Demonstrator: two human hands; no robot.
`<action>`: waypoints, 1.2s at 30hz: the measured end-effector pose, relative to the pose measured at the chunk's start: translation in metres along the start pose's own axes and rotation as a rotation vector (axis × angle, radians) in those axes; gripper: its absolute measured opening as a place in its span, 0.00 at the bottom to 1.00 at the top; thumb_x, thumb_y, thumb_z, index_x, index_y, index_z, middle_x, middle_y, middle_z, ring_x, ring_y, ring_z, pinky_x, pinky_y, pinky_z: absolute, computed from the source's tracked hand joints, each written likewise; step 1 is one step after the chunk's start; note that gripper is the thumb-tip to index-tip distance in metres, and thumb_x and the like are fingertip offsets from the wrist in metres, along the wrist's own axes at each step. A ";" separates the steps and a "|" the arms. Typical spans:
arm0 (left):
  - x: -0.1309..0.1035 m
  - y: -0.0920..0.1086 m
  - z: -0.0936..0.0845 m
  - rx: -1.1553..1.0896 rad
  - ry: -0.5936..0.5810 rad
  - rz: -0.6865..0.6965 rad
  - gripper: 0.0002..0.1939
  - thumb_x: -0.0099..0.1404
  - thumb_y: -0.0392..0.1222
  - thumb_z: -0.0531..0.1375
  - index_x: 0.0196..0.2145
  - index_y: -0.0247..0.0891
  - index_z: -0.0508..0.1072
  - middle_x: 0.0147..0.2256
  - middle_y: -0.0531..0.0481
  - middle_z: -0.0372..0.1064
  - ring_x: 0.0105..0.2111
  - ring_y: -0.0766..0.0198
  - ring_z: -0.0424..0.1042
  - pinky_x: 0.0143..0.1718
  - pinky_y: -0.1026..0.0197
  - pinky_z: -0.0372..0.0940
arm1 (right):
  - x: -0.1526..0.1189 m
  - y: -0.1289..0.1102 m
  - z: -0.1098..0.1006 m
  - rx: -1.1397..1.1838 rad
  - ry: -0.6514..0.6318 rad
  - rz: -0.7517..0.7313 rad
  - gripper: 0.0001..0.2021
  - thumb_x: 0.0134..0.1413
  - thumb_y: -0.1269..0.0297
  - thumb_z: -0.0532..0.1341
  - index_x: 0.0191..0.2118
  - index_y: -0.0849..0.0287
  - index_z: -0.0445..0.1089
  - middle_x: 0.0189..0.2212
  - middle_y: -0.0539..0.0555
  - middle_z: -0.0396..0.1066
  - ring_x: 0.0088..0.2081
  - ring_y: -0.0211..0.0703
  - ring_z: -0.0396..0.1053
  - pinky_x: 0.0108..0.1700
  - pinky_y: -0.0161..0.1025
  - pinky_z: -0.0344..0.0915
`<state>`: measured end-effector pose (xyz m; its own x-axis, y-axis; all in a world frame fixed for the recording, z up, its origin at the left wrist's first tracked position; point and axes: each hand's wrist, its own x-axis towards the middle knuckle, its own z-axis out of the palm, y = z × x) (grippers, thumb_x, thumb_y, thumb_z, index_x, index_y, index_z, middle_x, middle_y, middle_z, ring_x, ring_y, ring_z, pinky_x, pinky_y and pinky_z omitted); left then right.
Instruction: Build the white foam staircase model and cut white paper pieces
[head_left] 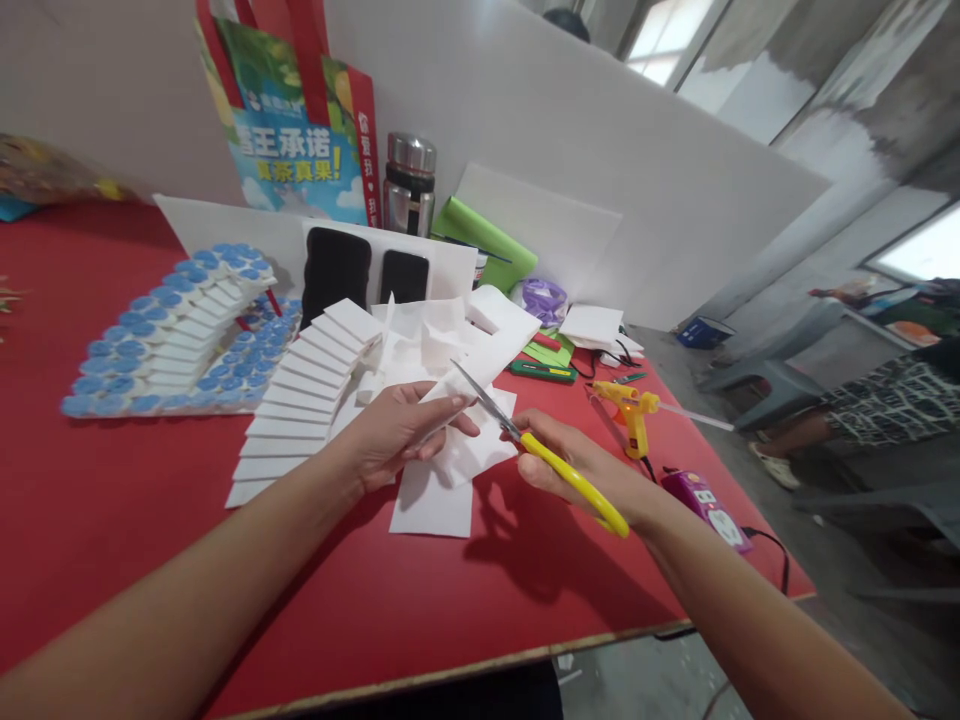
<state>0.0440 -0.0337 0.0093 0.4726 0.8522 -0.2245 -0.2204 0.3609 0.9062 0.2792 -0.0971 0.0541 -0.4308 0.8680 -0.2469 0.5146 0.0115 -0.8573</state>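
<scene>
My left hand (397,430) pinches a piece of white paper (444,395) above the table. My right hand (566,460) holds yellow-handled scissors (574,480), whose blades point up and left beside the paper at my left fingertips. Whether the blades touch the paper is hard to tell. Loose white sheets (431,510) lie under and behind my hands. Left of them stands a curved white stepped piece (292,410). Farther left is a similar white stair model with blue round pieces (169,330) around it.
A yellow glue gun (631,408), a green cutter (543,371) and a purple power box (705,508) lie on the right of the red table (570,590). Behind stand a steel flask (410,185), a printed bag (300,140) and black panels (336,270). A person's leg (799,435) shows far right.
</scene>
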 end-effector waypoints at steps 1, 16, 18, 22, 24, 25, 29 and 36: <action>0.000 0.000 0.000 0.003 -0.005 0.001 0.15 0.59 0.48 0.73 0.30 0.32 0.77 0.31 0.44 0.81 0.11 0.81 0.52 0.12 0.70 0.41 | 0.000 0.000 0.000 0.014 -0.001 -0.004 0.28 0.62 0.37 0.62 0.52 0.56 0.64 0.35 0.50 0.65 0.36 0.41 0.62 0.37 0.39 0.62; 0.001 -0.003 -0.003 -0.011 -0.020 -0.006 0.17 0.58 0.48 0.74 0.30 0.31 0.78 0.30 0.45 0.80 0.12 0.81 0.53 0.13 0.71 0.38 | 0.005 0.004 0.003 0.036 0.047 0.008 0.28 0.56 0.37 0.67 0.47 0.57 0.66 0.30 0.48 0.64 0.32 0.40 0.61 0.33 0.36 0.59; 0.001 -0.003 -0.004 -0.018 -0.020 -0.012 0.16 0.59 0.47 0.74 0.31 0.31 0.78 0.30 0.45 0.80 0.12 0.82 0.53 0.13 0.71 0.39 | 0.006 0.005 0.003 0.052 0.055 0.011 0.28 0.54 0.37 0.68 0.47 0.57 0.67 0.30 0.47 0.64 0.31 0.39 0.61 0.32 0.36 0.58; 0.002 -0.003 -0.004 -0.041 -0.035 -0.023 0.14 0.60 0.46 0.73 0.34 0.32 0.79 0.32 0.45 0.81 0.12 0.82 0.53 0.12 0.72 0.39 | 0.007 0.007 0.003 0.073 0.080 0.034 0.28 0.51 0.40 0.71 0.46 0.57 0.68 0.28 0.46 0.63 0.30 0.38 0.59 0.31 0.35 0.56; 0.002 -0.003 -0.005 -0.048 -0.039 -0.023 0.14 0.60 0.46 0.74 0.34 0.32 0.79 0.33 0.44 0.81 0.12 0.83 0.52 0.12 0.72 0.39 | 0.007 0.008 0.003 0.081 0.096 0.042 0.27 0.50 0.41 0.73 0.45 0.57 0.69 0.28 0.45 0.61 0.30 0.37 0.56 0.31 0.35 0.54; 0.002 -0.003 -0.005 -0.049 -0.037 -0.022 0.14 0.59 0.46 0.74 0.33 0.32 0.79 0.33 0.44 0.81 0.12 0.83 0.52 0.12 0.72 0.39 | 0.007 0.009 0.004 0.083 0.104 0.046 0.27 0.49 0.42 0.73 0.45 0.57 0.69 0.28 0.45 0.60 0.30 0.37 0.55 0.30 0.35 0.54; 0.002 -0.003 -0.005 -0.046 -0.022 -0.032 0.14 0.59 0.46 0.74 0.34 0.33 0.79 0.30 0.45 0.80 0.13 0.81 0.53 0.11 0.72 0.40 | 0.008 0.015 0.005 0.098 0.122 0.047 0.25 0.48 0.44 0.74 0.43 0.56 0.70 0.27 0.44 0.61 0.29 0.36 0.55 0.30 0.35 0.52; 0.001 -0.002 -0.004 -0.057 -0.023 -0.060 0.12 0.60 0.44 0.73 0.33 0.33 0.78 0.24 0.48 0.76 0.12 0.80 0.52 0.11 0.72 0.41 | 0.014 0.025 0.013 0.078 0.219 0.087 0.26 0.46 0.42 0.74 0.41 0.57 0.72 0.21 0.42 0.58 0.24 0.35 0.52 0.26 0.35 0.49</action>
<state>0.0414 -0.0318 0.0056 0.5053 0.8199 -0.2690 -0.2393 0.4326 0.8693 0.2763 -0.0910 0.0229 -0.2119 0.9510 -0.2250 0.4808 -0.0990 -0.8712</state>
